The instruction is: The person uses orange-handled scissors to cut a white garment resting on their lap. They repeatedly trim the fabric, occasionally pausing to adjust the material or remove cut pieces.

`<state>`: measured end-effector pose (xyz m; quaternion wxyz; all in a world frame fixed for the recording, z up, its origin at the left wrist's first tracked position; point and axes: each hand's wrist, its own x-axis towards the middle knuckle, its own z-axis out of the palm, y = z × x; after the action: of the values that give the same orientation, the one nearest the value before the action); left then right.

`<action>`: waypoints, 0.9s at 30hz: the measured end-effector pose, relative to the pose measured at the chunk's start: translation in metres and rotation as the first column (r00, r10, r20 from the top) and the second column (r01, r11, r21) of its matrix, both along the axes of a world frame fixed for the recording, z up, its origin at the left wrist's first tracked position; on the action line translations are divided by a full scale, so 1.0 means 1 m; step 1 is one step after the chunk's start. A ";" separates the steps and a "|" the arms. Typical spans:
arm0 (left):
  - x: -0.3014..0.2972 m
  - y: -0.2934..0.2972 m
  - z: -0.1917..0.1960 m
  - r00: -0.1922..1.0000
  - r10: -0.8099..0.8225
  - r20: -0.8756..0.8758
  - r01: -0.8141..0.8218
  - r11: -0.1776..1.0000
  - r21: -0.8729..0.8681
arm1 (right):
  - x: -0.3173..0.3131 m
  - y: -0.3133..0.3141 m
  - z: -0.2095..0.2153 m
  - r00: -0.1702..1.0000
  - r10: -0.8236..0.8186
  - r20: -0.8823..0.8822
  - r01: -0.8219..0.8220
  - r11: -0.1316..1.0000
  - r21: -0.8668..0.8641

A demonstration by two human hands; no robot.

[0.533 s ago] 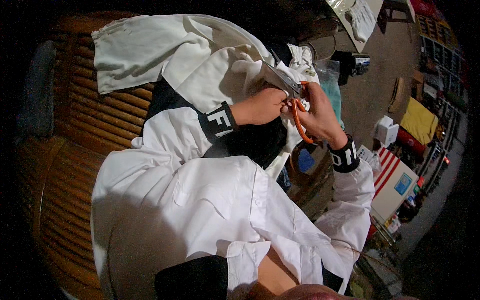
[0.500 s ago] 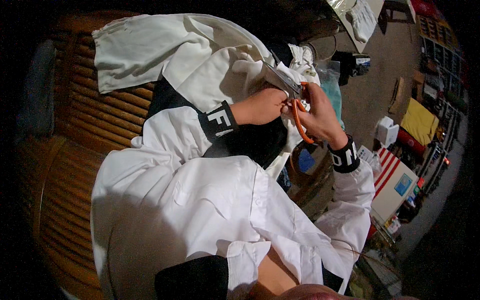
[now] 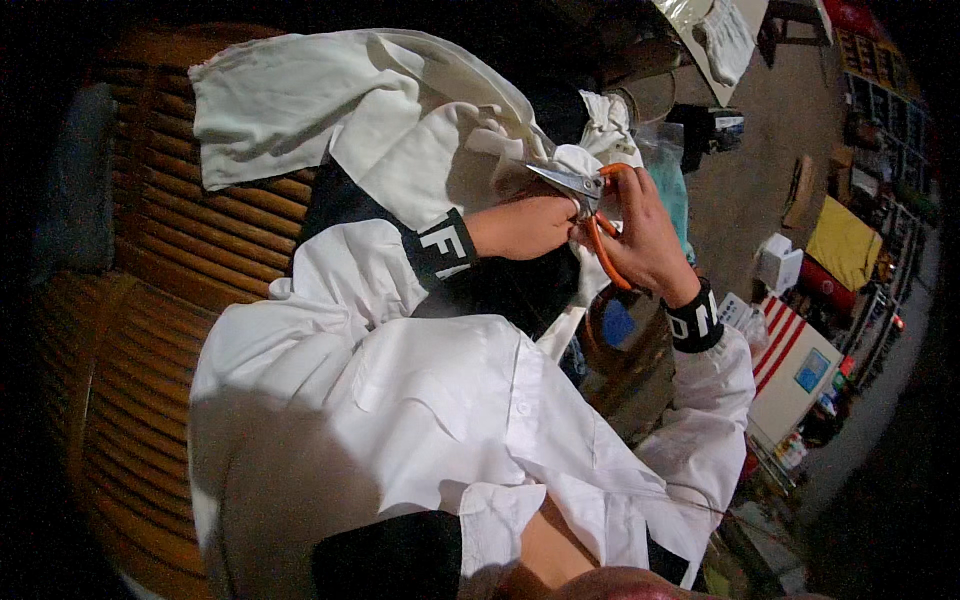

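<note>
A pair of scissors (image 3: 585, 187) with orange handles and metal blades is held in my right hand (image 3: 648, 238), the fingers bent round the handles. The blades point up and to the left, just above my left hand (image 3: 526, 226). My left hand is closed, pinching a fold of the white garment (image 3: 395, 150) close to the scissors. This cream-white cloth spreads over my lap and out to the left. Beyond the scissors lies its gathered, ruffled part (image 3: 605, 122). My left fingertips are partly hidden behind the scissors and my right hand.
A wooden slatted bench (image 3: 215, 225) runs along the left. To the right, on the floor, stand a white box (image 3: 778, 262), a yellow cloth (image 3: 842, 243) and a red-striped board (image 3: 790, 375). White fabric (image 3: 728, 40) lies on a surface at the upper right.
The scissors have tilted, so their blades point more to the left and lie lower. My right hand has turned slightly with them. My left hand keeps its grip in nearly the same place.
</note>
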<state>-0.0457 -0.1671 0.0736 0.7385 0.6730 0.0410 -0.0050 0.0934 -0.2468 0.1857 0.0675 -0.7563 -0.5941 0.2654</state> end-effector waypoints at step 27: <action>0.004 -0.031 -0.053 0.954 -0.098 0.283 0.011 0.955 0.295 | -0.012 -0.025 -0.024 0.944 -0.222 -0.243 0.179 0.966 -0.188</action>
<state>-0.0417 -0.1976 0.0209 0.6292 0.7680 -0.0879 0.0805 0.0818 -0.2716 0.1616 0.1101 -0.7742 -0.4758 0.4026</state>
